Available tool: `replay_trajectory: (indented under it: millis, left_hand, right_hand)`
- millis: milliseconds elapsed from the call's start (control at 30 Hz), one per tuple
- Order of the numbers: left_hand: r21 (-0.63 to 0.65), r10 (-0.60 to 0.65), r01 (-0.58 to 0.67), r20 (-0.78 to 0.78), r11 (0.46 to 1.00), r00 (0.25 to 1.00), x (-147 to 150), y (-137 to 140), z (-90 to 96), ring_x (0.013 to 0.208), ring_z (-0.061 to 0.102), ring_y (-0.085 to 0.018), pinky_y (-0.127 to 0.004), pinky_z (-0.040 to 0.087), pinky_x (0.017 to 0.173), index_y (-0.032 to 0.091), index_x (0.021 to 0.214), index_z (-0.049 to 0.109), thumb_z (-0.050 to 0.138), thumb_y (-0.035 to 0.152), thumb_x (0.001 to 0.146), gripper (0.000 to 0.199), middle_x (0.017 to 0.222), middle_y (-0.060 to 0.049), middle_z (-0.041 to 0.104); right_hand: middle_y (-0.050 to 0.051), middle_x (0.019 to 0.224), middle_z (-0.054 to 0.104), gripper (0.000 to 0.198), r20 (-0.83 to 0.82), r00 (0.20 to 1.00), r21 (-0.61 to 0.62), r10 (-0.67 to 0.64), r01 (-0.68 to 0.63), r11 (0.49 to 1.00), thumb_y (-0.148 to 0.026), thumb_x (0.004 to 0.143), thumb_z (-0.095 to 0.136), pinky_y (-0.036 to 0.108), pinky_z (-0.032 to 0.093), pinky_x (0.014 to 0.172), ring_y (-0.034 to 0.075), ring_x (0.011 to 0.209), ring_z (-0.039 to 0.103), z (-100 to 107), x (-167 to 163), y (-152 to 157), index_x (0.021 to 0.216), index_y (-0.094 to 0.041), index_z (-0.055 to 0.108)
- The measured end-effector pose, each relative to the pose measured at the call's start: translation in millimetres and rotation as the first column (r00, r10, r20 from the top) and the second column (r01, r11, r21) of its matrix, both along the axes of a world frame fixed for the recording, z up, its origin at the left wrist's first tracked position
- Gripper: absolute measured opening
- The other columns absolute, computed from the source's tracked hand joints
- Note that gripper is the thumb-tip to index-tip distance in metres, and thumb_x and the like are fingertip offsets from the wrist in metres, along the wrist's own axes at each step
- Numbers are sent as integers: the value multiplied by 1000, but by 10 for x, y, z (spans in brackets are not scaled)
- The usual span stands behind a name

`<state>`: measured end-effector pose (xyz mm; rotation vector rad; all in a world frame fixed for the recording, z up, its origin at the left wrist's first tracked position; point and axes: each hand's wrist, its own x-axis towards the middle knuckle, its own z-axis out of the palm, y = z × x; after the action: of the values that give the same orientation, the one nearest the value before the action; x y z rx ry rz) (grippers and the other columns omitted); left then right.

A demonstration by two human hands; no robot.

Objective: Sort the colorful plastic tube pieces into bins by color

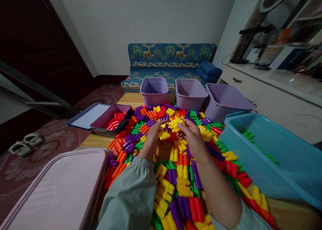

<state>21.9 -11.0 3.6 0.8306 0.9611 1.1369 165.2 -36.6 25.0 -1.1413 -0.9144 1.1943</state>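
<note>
Glossy plastic toy pieces, shaped like joined rounded pegs in yellow, red, orange, green and purple, lie heaped on the wooden table (99,141). My left hand (151,139) is closed around yellow peg pieces (164,135) over the middle of the heap. Facing it, my right hand (193,137) has its thumb and fingers curled on a cluster of yellow pieces (176,123) between the two hands. Some fingertips are hidden behind the pieces. More yellow pieces (162,189) lie loose below my wrists.
Three purple bins (191,100) stand along the far side. A large blue tub (251,156) holding green pieces (259,144) is at right. On the left sit an open tin (110,132) with red pieces (115,120) and a pink-lidded box (62,186). A patterned sofa (163,72) stands behind.
</note>
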Motion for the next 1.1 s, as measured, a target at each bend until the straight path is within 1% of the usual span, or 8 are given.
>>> replay_trajectory:
  millis: [133,233,333,500,600,733,933,1100]
  left_hand:
    - [-93,177,-164,157,982,972,-41,84,-22,63,61,-9,-16,44,51,18,124,56,54,48,89,46,83,-3,62]
    - [15,183,-189,181,982,966,-26,111,-74,82,65,-12,-24,54,72,21,124,54,69,38,80,50,100,-5,63]
    - [193,193,-179,-55,965,980,3,106,-135,86,64,-16,-27,54,74,20,120,60,77,36,72,54,108,-7,64]
    - [404,193,-17,-399,915,896,8,92,-185,79,61,-16,-28,51,70,16,121,64,72,38,78,49,110,-10,66]
    - [485,236,89,-568,870,789,-14,89,-217,81,61,-17,-32,52,76,16,123,64,70,30,80,46,110,-10,66]
    - [540,309,258,-743,801,593,-42,66,-272,102,61,-23,-37,52,90,16,121,65,72,20,77,45,115,-11,60]
    - [466,330,380,-868,799,371,-35,-26,-271,122,54,-34,-45,50,97,25,141,47,85,28,62,88,145,-16,35]
    - [432,336,421,-898,798,284,-26,-47,-223,111,62,-27,-38,53,90,30,135,53,72,11,68,72,139,-9,47]
  right_hand:
    - [-2,69,64,44,-134,991,-27,-31,27,999,-43,59,80,21,40,44,11,54,56,19,34,8,93,-19,64]
    - [-3,68,63,43,-178,984,-28,-12,7,1000,-44,57,82,20,42,45,10,55,56,19,36,11,85,-18,64]
    - [-4,66,62,42,-195,981,-32,-18,12,999,-44,56,84,19,43,45,10,55,57,7,31,17,83,-18,64]
    - [-3,69,64,38,-190,982,-36,8,-15,999,-40,59,83,17,46,47,8,56,59,-21,26,24,84,-17,65]
    - [-1,75,67,38,-187,982,-35,16,-23,999,-38,60,82,17,47,47,8,58,61,-28,28,23,88,-18,66]
    - [-3,70,65,39,-207,978,-49,-8,-2,999,-37,56,84,17,46,45,9,55,60,-15,39,27,84,-18,64]
    - [-2,66,65,44,-290,956,-63,-49,32,997,-39,50,88,17,46,44,9,54,60,-1,43,29,78,-16,64]
    - [-1,67,67,42,-287,957,-92,-46,20,996,-36,49,88,16,45,45,9,56,60,14,43,17,79,-15,66]
